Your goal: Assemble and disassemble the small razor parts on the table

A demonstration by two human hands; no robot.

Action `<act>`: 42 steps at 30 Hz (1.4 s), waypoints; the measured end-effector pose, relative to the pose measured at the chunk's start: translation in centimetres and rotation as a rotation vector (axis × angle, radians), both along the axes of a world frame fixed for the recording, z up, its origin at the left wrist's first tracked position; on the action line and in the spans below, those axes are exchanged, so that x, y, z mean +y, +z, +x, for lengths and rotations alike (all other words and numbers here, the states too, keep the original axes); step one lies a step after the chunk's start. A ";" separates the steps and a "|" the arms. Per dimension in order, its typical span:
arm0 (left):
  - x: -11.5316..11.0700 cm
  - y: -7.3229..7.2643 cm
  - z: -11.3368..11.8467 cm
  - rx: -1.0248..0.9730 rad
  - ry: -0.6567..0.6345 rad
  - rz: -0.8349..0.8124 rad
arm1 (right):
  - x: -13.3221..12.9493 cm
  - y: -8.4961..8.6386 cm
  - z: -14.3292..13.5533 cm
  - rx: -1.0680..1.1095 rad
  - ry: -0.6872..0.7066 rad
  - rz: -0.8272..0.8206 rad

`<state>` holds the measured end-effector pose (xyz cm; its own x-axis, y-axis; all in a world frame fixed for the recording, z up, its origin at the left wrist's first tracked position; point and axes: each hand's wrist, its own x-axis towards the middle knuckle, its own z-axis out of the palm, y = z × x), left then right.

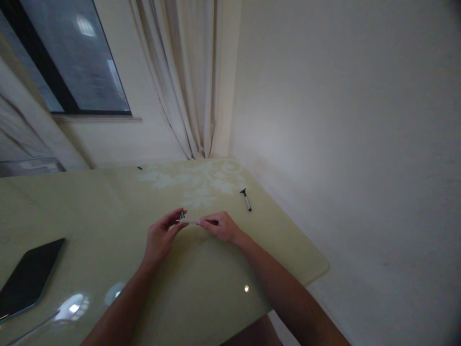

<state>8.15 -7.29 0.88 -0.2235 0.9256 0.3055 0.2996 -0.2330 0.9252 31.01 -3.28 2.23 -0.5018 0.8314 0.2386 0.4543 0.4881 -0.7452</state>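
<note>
Above the glossy cream table (205,283), my left hand (159,239) pinches a small teal-and-dark piece (182,215) between thumb and fingers; its exact kind is too small to tell. A thin pale stick (192,222) runs between the two hands, its left end at my left thumb and close to that piece. My right hand (222,227) is closed on the stick's right end, fingertips pressed together. Beyond it, to the right, a razor (246,200) with a dark head and light handle lies on the table, untouched.
At the left lies a dark tablet-like device (32,269), with a thin cable (34,330) near it. A small dark object (139,167) sits at the table's far edge. A wall (342,144) borders the right side; curtains (187,81) hang behind.
</note>
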 end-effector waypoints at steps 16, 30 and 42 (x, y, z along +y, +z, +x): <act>0.1 -0.5 -0.2 0.056 -0.005 -0.019 | -0.2 0.1 -0.3 -0.039 -0.008 0.034; -0.1 -0.1 -0.4 0.052 0.014 0.000 | 0.2 -0.1 -0.2 -0.026 -0.020 0.037; 0.0 -0.4 -0.1 0.060 0.006 0.026 | 0.3 -0.1 0.1 -0.079 -0.085 0.108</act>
